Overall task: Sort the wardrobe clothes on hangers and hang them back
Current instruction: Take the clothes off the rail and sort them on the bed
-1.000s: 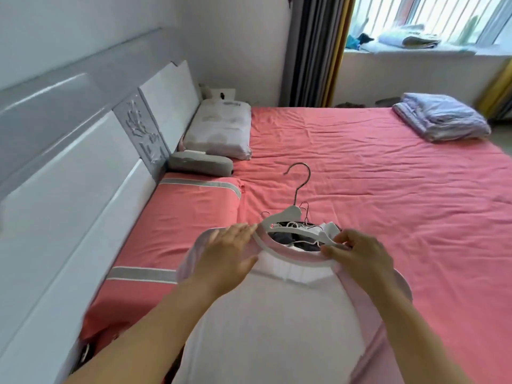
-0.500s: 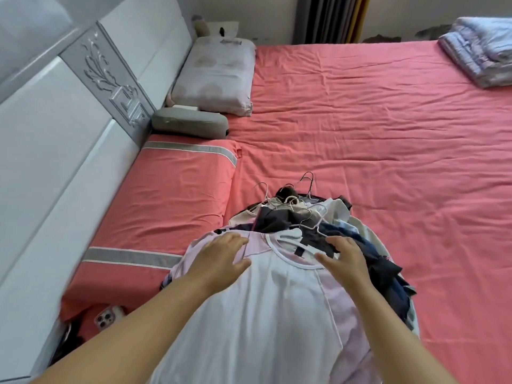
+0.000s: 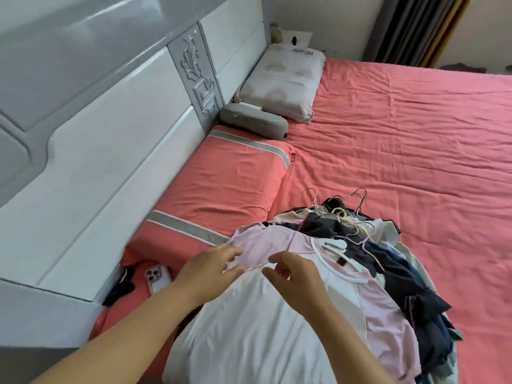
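Note:
A white T-shirt with pink sleeves (image 3: 257, 322) lies on top of a pile of dark and light clothes (image 3: 399, 275) on the pink bed (image 3: 401, 139). A white hanger (image 3: 336, 246) sits in its neckline. Several wire hangers (image 3: 357, 200) stick out at the far end of the pile. My left hand (image 3: 210, 266) pinches the edge of the pink left sleeve (image 3: 263, 245). My right hand (image 3: 293, 270) pinches the same sleeve edge just to the right.
A pink pillow with grey stripes (image 3: 221, 184) lies left of the pile, with a grey roll (image 3: 253, 124) and a pale pillow (image 3: 285, 81) beyond. A phone (image 3: 158, 277) and a black item (image 3: 120, 286) lie by the white headboard (image 3: 97, 151). Curtains (image 3: 407, 29) hang at the far wall.
The shirt has been laid down on the pile. Both hands have moved from the neckline and shoulders to the left sleeve, where they now pinch its edge. The view has tilted down and left.

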Available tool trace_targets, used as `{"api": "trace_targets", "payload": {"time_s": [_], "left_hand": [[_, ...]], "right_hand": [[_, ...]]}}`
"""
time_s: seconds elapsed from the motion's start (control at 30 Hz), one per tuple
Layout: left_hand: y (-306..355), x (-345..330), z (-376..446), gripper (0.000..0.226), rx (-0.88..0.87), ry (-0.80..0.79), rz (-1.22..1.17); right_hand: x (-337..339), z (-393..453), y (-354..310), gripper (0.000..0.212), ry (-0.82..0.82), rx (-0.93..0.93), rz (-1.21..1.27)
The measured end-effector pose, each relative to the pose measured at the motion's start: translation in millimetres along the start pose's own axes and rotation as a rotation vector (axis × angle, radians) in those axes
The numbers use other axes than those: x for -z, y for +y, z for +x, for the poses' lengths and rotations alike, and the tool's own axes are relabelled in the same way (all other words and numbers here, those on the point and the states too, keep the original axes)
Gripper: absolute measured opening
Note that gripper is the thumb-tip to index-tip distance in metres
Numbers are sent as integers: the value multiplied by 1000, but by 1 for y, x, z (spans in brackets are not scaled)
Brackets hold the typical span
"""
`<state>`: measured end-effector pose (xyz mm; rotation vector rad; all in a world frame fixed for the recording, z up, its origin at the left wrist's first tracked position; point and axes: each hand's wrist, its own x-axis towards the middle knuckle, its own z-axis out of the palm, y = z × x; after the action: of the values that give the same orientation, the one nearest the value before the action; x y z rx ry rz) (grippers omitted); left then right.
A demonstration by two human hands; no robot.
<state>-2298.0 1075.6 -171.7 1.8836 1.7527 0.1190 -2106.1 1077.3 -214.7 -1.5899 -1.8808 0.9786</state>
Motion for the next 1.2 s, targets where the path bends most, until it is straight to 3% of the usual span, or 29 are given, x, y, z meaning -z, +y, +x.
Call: {"api": "trace_targets", "payload": {"time_s": [0.2,0.33,0.7,0.9,1.2], "left_hand": [[-69,31,-114,31,184,215,-107],[-117,41,-214,27,324,358,-141],[-210,30,-525,19,837,693,-178],[-227,33,-652,35,1019,951,-151],[-212,60,-770,29,1254,1301,10]], "right_hand": [[-66,-25,-96,21,-192,267,4],[-125,-60,-160,48,-356,435,16],[-282,-225,-317,48,-714,838,29],[-341,-318,-415,42,-888,1070,161],[-385,-423,-544,39,-1140,1393,441]]}}
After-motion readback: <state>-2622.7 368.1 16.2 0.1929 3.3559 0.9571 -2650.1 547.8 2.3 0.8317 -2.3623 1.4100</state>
